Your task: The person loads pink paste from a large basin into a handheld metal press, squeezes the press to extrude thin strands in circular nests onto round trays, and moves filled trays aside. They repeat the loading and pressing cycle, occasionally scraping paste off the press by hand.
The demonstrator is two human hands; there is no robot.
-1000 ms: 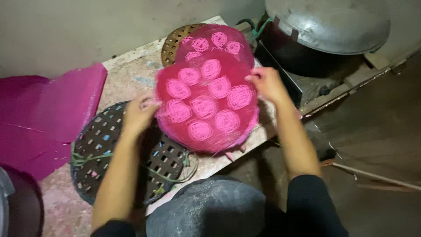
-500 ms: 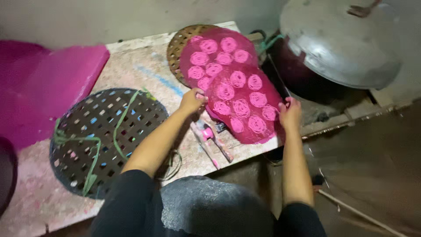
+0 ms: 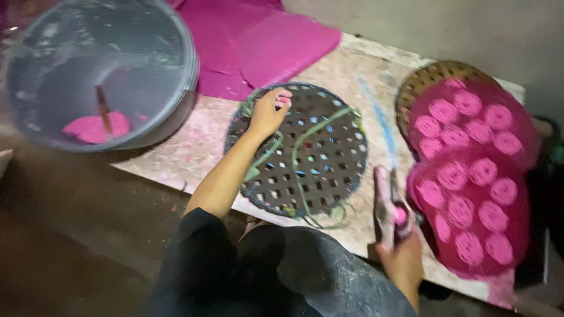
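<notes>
Gripping the far rim of the dark woven lattice tray [image 3: 299, 152], the left hand [image 3: 269, 111] has its fingers curled over the edge, so that grip is closed on the tray, which lies flat mid-surface [image 3: 176, 155]. Right hand [image 3: 402, 261] sits at the near edge, grip wrapped round a pink-smeared tool [image 3: 385, 202]. Just right of it, two stacked trays of pink rosettes [image 3: 473, 176]. Grey tub [image 3: 100, 70] with pink paste sits far left, pink sheets [image 3: 264, 41] behind.
</notes>
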